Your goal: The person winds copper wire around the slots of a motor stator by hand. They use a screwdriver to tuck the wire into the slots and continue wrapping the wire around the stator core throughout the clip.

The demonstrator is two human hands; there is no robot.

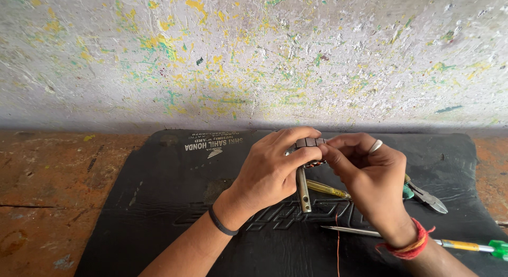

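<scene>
Left hand [270,168] was clamped around a small motor rotor [311,150], its shaft [303,189] pointing down toward the person. Right hand [368,174] had fingers pinched together at the rotor's right end, a thin copper wire [337,240] hanging below. Rotor was held just above the black mat [159,203]. On the mat: pliers [426,196] right of rotor, screwdriver [465,246] nearer the person. Mat lay on the rusty desk [47,192].

We see a black mat [159,213] on the rust-brown table [47,192], a yellow-and-green-flecked grey wall [238,60], and a red wrist thread [410,242].
</scene>
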